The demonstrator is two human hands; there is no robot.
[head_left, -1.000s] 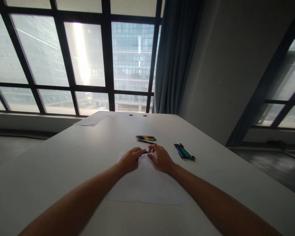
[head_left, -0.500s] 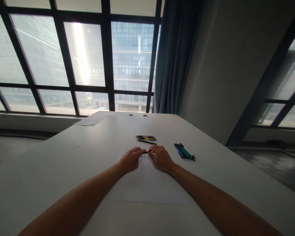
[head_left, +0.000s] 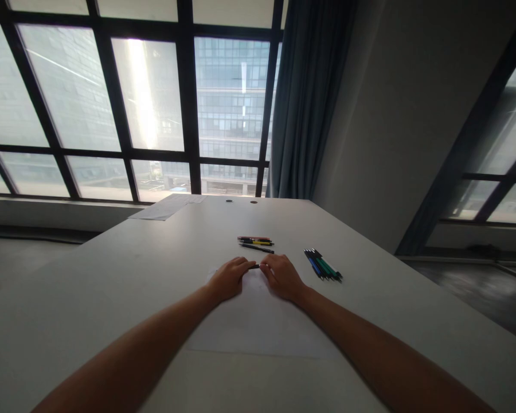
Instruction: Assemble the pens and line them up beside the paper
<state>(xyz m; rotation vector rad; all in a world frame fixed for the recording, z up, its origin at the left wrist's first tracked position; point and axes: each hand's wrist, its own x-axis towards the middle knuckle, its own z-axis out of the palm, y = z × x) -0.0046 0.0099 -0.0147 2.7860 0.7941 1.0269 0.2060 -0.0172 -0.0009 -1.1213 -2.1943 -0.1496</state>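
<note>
A short length of a black pen [head_left: 254, 267] shows between my two hands; the rest of it is hidden by the fingers. My left hand [head_left: 230, 279] is closed on its left end, thumb and fingertips together. From the other side, my right hand [head_left: 282, 276] pinches the right end. Both hands rest over a white sheet of paper [head_left: 258, 330] on the table. Just beyond them lies another black pen [head_left: 257, 248], and behind that a yellow-and-black pen [head_left: 258, 242] next to a reddish one [head_left: 253, 238].
Right of my hands, several blue, green and black pens [head_left: 322, 265] lie side by side on the white table [head_left: 155, 275]. More paper [head_left: 159, 211] lies at the table's far left edge. Beyond the table are a large window and a blue curtain [head_left: 309, 103].
The fingers of my right hand have shifted slightly at the pen's right end. My left hand and the pens on the table look the same.
</note>
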